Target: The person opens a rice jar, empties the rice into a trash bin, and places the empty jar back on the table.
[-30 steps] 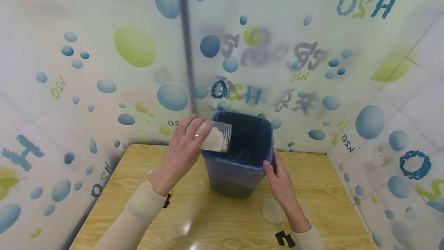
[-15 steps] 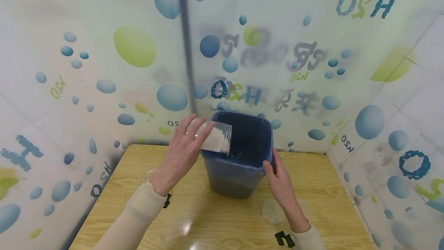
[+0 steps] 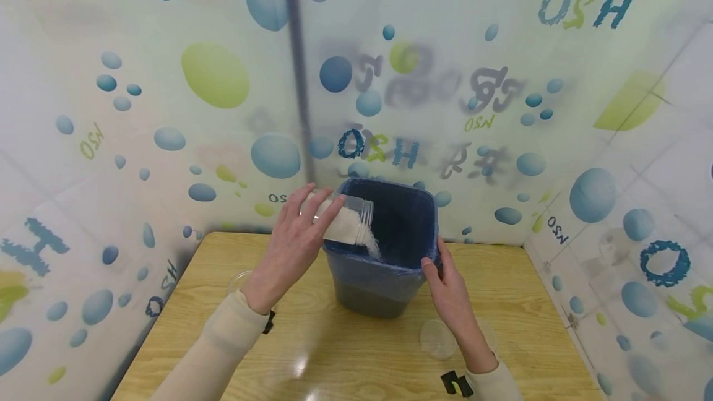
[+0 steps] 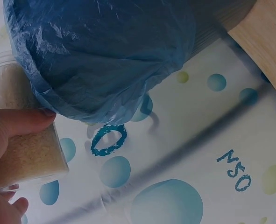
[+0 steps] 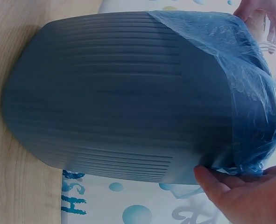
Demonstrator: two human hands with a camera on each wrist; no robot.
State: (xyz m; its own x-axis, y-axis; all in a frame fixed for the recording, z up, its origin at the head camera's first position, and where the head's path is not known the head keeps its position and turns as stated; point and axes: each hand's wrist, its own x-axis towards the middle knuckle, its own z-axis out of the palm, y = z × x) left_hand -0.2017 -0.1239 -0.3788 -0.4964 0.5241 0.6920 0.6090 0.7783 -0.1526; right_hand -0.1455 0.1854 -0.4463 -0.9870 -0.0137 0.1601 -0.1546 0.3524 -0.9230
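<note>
My left hand (image 3: 295,228) grips a clear jar (image 3: 356,203) and holds it tilted, mouth to the right, over a grey trash can (image 3: 370,299). White rice (image 3: 342,226) fills much of the jar, and a stream of it falls from the jar's mouth into the can. Grains show through the jar wall in the left wrist view, with my thumb (image 4: 28,121) across it. A blue trash bag (image 3: 384,265) lines the can and folds over its rim. My right hand (image 3: 450,293) holds the can's right side at the rim, thumb in front. The can's bottom inside is hidden.
On the wooden table (image 3: 334,357), a clear round disc (image 3: 438,339) lies beside my right forearm, another partly behind it. A clear round item (image 3: 238,280) is partly hidden by my left wrist. A patterned curtain (image 3: 223,141) stands close behind the can.
Rice has begun pouring from the jar's mouth, first a few grains, now a stream. The jar has tipped slightly further. My right hand and the trash can stay in place.
</note>
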